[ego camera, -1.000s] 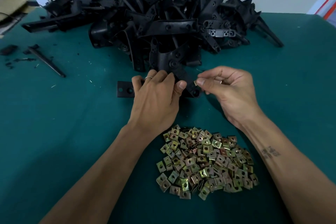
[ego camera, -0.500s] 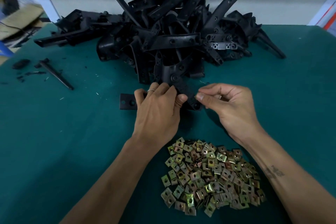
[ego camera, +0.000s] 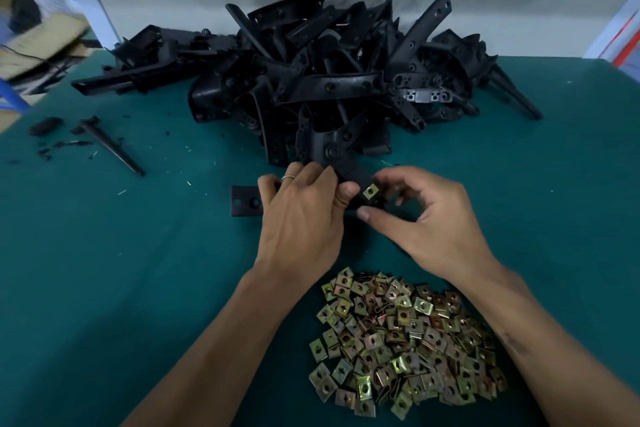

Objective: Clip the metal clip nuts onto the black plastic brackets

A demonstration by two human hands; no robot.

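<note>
Green cloth covers the table [ego camera: 104,288]. Nearest lies the heap of clip nuts [ego camera: 405,340]. Past it, the left hand [ego camera: 301,218] grips a black bracket [ego camera: 353,172] lying on the cloth, fingers curled over it. One clip nut [ego camera: 370,191] now sits on the bracket's end. The right hand [ego camera: 426,218] pinched it a second ago; now its fingers are spread and letting go. That clip looks done. Farthest, the bracket pile [ego camera: 329,80] waits.

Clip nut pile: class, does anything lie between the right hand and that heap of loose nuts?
Nothing visible does. The right hand hovers just beyond the clip nut pile, with only bare green table between. The left hand holds the bracket off to the side.
</note>
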